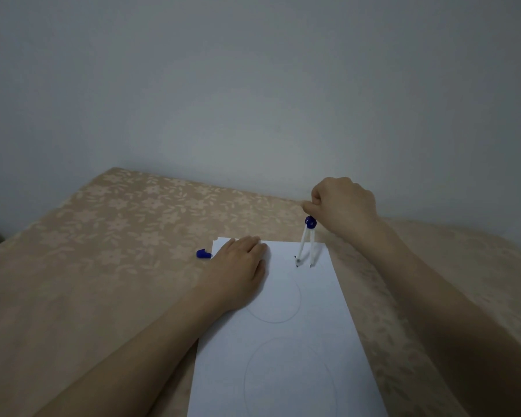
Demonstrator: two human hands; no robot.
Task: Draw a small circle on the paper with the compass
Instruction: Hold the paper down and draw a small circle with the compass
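A white sheet of paper (310, 350) lies on the table in front of me, with two faint pencil circles drawn on it. A compass (306, 243) with white legs and a blue hinge stands upright near the paper's far right corner, legs close together, both tips touching the sheet. My right hand (342, 203) pinches the top of the compass between its fingertips. My left hand (236, 270) rests flat on the paper's far left part, fingers together, covering part of the nearer-to-top circle.
A small blue cap (203, 253) lies on the beige flowered tablecloth (112, 236) just left of the paper's far left corner. A plain grey wall (253, 85) rises behind the table's far edge.
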